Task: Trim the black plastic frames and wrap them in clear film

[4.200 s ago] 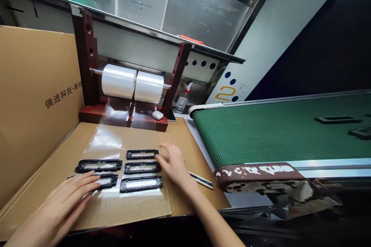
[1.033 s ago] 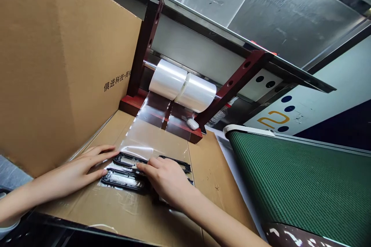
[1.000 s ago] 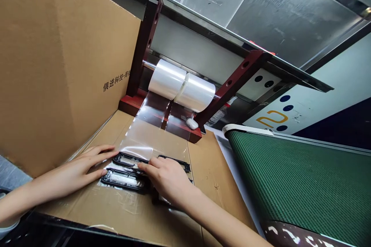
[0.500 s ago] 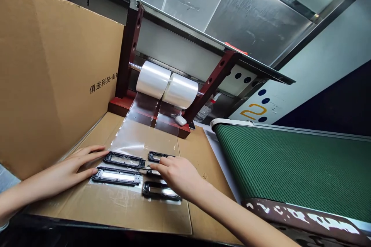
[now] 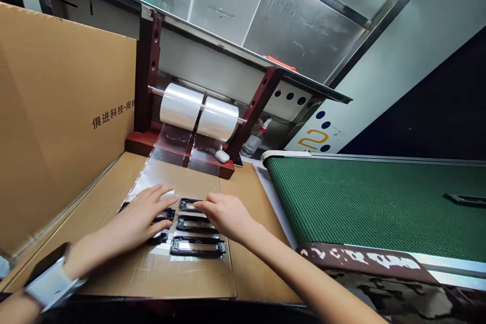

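Note:
Several black rectangular frame parts (image 5: 197,245) lie in two columns on clear film (image 5: 178,182) spread over a cardboard sheet (image 5: 114,283). My left hand (image 5: 146,212) rests flat, fingers spread, over the left column of parts. My right hand (image 5: 222,215) lies on the right column, fingers stretched toward the far part (image 5: 189,204). The film runs back to two white rolls (image 5: 199,111) on a dark red stand (image 5: 148,71).
A tall cardboard wall (image 5: 56,121) stands at the left. A green conveyor belt (image 5: 360,202) runs along the right, with a black part (image 5: 465,199) on it far right. A white earbud case (image 5: 222,156) and a spray bottle (image 5: 253,143) sit by the stand.
My left hand has moved right, from beside the parts onto the left column. My right hand stays on the right column. The view has swung, and a part now shows on the belt.

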Available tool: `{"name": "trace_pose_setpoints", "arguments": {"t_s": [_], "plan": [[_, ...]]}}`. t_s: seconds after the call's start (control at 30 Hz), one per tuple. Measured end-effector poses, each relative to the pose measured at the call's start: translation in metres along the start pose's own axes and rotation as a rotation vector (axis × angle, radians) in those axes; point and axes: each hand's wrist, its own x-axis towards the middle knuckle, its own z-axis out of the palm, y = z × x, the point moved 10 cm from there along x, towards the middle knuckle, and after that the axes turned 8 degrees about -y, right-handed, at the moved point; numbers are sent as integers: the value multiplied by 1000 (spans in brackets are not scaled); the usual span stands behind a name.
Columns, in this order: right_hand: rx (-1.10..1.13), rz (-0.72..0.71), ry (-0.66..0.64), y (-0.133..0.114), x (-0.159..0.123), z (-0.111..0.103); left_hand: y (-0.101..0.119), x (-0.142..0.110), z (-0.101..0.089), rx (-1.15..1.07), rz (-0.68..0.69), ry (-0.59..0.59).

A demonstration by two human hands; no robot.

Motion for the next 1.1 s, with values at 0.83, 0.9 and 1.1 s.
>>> {"name": "trace_pose_setpoints", "arguments": {"t_s": [0.83, 0.9, 1.1], "plan": [[57, -2, -72, 40, -23, 23, 8, 34, 21, 183, -25, -225], [46, 20, -82, 46, -30, 25, 7, 34, 21, 182, -20, -222], [11, 88, -111, 68, -54, 25, 3, 37, 24, 179, 14, -187]]}}
